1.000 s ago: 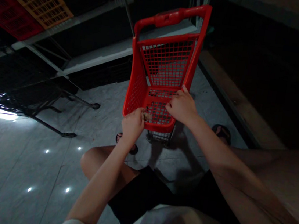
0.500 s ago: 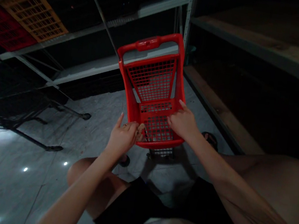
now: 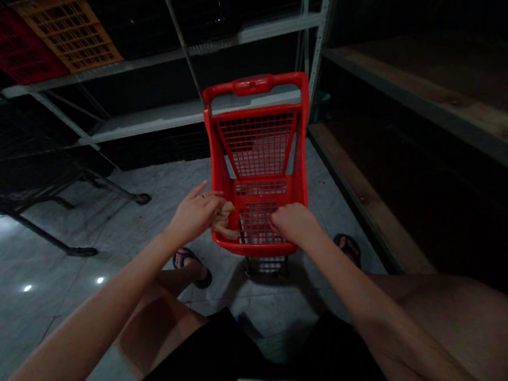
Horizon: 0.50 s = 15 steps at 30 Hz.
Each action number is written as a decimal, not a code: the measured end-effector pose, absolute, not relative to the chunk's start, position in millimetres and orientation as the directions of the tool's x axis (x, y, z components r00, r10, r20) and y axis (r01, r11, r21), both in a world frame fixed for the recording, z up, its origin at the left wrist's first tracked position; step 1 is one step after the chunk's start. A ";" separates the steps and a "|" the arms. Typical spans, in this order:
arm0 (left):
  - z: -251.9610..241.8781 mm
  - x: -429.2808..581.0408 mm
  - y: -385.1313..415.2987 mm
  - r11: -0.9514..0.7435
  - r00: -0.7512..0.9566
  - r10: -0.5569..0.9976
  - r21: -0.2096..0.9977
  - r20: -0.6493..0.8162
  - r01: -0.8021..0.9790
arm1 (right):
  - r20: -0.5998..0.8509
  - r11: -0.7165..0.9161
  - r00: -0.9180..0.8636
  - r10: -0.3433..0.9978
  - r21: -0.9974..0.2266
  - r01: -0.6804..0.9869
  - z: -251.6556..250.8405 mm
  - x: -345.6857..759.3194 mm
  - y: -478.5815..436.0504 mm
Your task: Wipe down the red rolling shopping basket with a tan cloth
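A red plastic shopping cart (image 3: 257,198) stands on the tiled floor in front of me, its handle at the far side. My left hand (image 3: 195,210) holds a crumpled tan cloth (image 3: 225,221) at the basket's near left corner; part of the cloth hangs over the inside of the basket. My right hand (image 3: 294,223) is closed at the basket's right side, above the grid, and whatever its fingers hold, if anything, is hidden.
Metal shelving (image 3: 151,116) runs behind the cart, with yellow (image 3: 71,26) and red (image 3: 16,47) crates at the upper left. A dark wire cart (image 3: 58,238) stands left. Wood-edged shelves (image 3: 395,229) are on the right.
My left hand has moved left with the cloth, which now shows more. My right hand has drawn its raised finger in and shifted slightly left. The view has shifted a little.
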<state>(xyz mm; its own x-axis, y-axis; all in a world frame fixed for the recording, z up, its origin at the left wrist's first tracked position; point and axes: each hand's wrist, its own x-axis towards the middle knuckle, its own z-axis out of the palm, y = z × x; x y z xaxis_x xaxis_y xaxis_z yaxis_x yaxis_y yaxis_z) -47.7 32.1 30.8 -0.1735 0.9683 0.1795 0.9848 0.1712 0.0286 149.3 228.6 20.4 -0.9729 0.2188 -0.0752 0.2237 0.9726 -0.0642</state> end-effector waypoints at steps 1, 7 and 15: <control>35.5 -62.5 35.5 0.187 -0.191 0.965 0.040 0.179 0.982 | -0.118 0.980 -0.974 0.192 -0.034 0.197 21.2 149.3 229.3; 23.0 -54.6 57.5 0.181 -0.230 0.949 0.227 0.214 0.957 | -0.153 0.985 -0.973 0.174 0.024 0.172 18.8 151.5 240.3; 1.1 43.1 41.0 0.050 -0.109 0.964 0.236 0.244 0.970 | -0.151 0.950 -0.938 0.313 0.045 0.310 12.2 172.3 255.1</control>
<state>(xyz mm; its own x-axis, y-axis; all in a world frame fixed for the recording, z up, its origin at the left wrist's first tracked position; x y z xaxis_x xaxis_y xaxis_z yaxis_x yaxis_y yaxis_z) 43.1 41.0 1.1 -0.1090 0.9636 0.2440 0.9705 0.0500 0.2360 172.3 255.1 12.2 -0.9376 0.3130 -0.1513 0.3098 0.9497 0.0448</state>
